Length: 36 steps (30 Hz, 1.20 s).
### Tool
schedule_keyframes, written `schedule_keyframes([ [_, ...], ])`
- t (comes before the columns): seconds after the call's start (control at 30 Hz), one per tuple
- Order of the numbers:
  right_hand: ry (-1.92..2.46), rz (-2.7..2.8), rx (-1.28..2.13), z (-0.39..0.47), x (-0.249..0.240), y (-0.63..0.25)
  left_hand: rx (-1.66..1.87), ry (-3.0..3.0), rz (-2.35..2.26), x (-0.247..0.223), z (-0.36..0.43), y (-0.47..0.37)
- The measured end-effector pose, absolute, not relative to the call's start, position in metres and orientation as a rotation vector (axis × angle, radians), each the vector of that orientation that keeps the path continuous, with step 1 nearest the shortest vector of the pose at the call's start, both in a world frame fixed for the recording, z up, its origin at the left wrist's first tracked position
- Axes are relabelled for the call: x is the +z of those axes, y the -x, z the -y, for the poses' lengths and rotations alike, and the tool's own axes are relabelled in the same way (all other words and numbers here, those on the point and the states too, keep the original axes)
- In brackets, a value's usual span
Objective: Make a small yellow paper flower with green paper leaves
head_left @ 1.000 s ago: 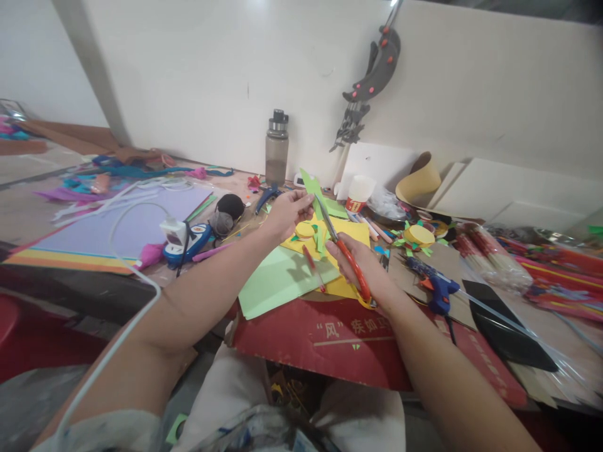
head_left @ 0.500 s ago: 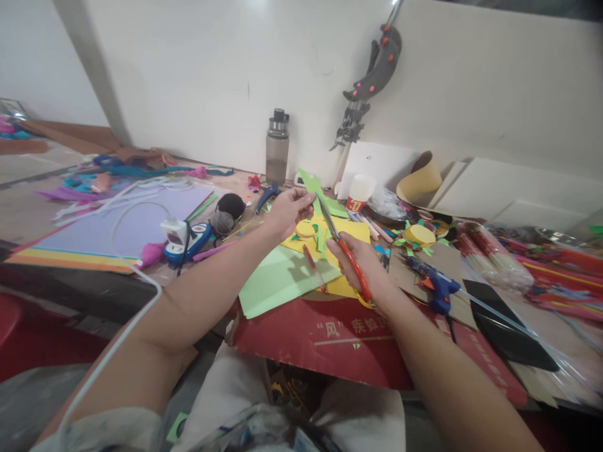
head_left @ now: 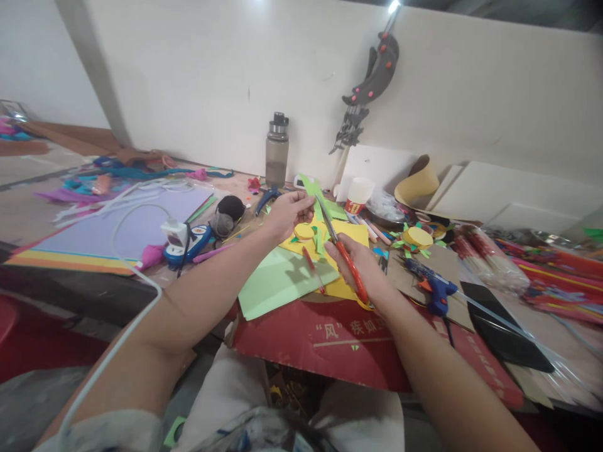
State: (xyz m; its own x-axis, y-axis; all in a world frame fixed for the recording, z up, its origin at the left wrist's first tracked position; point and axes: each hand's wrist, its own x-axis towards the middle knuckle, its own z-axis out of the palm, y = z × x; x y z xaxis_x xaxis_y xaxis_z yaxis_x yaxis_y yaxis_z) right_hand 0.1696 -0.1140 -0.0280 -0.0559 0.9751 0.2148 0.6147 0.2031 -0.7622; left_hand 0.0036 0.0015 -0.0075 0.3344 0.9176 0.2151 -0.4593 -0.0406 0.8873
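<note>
My left hand (head_left: 293, 213) pinches a piece of bright green paper (head_left: 311, 186) above the table. My right hand (head_left: 358, 263) is wrapped round the orange-red handles of the scissors (head_left: 346, 254), whose blades point up and away, with their tips at the green paper beside my left fingertips. Below lie yellow sheets (head_left: 355, 235), pale green sheets (head_left: 268, 285), a red pen (head_left: 313, 269) and a small round yellow piece (head_left: 304, 233).
Behind stands a bottle (head_left: 277, 150), with a paper cup (head_left: 358, 194) farther right. A blue glue gun (head_left: 439, 292) lies right of my right hand. A power strip (head_left: 188, 247) and its white cable (head_left: 113, 351) are on the left, near my left arm.
The green paper has tilted a little and sits slightly lower. Both hands keep nearly the same place and hold; the view has shifted slightly.
</note>
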Motion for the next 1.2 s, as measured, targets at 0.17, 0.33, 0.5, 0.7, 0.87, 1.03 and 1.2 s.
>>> schedule_keyframes([
  [0.17, 1.487, 1.741, 0.635, 0.111, -0.031, -0.171, 1.127, -1.123, -0.519, -0.007, 0.001, -0.005],
  [0.33, 1.505, 1.726, 0.605, 0.112, -0.031, -0.169, 1.129, -1.105, -0.495, -0.007, 0.001, -0.006],
  [0.5, 1.492, 1.707, 0.606, 0.113, -0.031, -0.168, 1.126, -1.103, -0.491, -0.006, 0.002, -0.006],
  [0.7, 1.521, 1.725, 0.562, 0.114, -0.028, -0.167, 1.122, -1.099, -0.512, -0.003, 0.004, -0.005],
  [0.87, 1.485, 1.779, 0.504, 0.113, -0.03, -0.169, 1.127, -1.118, -0.528, -0.005, 0.003, -0.006],
  [1.03, 1.478, 1.757, 0.605, 0.11, -0.036, -0.172, 1.08, -1.163, -0.512, -0.012, 0.003, -0.009],
  [1.2, 1.51, 1.734, 0.602, 0.111, -0.036, -0.171, 1.073, -1.167, -0.523, -0.014, 0.003, -0.01],
])
